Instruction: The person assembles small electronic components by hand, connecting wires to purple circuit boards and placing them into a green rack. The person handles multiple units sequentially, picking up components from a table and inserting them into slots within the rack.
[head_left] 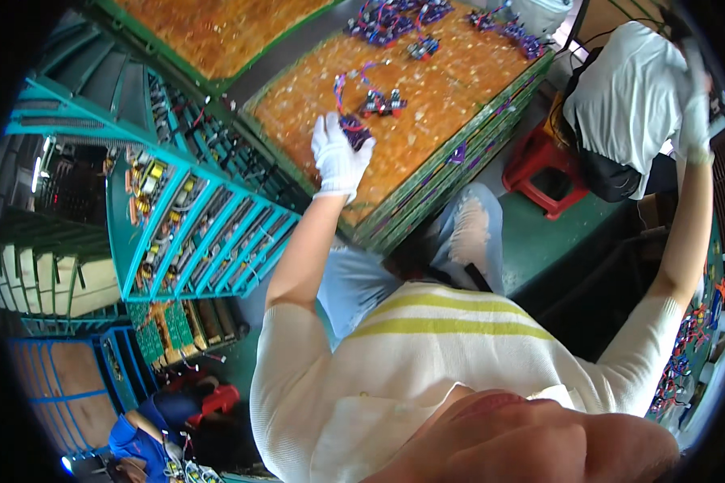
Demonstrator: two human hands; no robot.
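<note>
My left hand (pixel 340 163), in a white glove, is closed around a small purple circuit board (pixel 354 131) at the near left of the orange-brown board (pixel 435 121). Thumb and fingers sit on either side of it. Just beyond lies another small board with black and red parts (pixel 385 103), and red and purple wires curl beside it. Far off to the right, my right hand (pixel 693 125) is raised beside a pale grey cloth (pixel 632 97). It is also gloved and smeared by motion, so its fingers and anything in them cannot be made out.
More purple boards with wires (pixel 395 20) are heaped at the far edge. The orange-brown board tops a thick green-edged stack (pixel 467 153). A red plastic stool (pixel 546 173) stands right of it; a teal rack of circuit boards (pixel 209 225) stands left. A person in blue (pixel 141 439) works at lower left.
</note>
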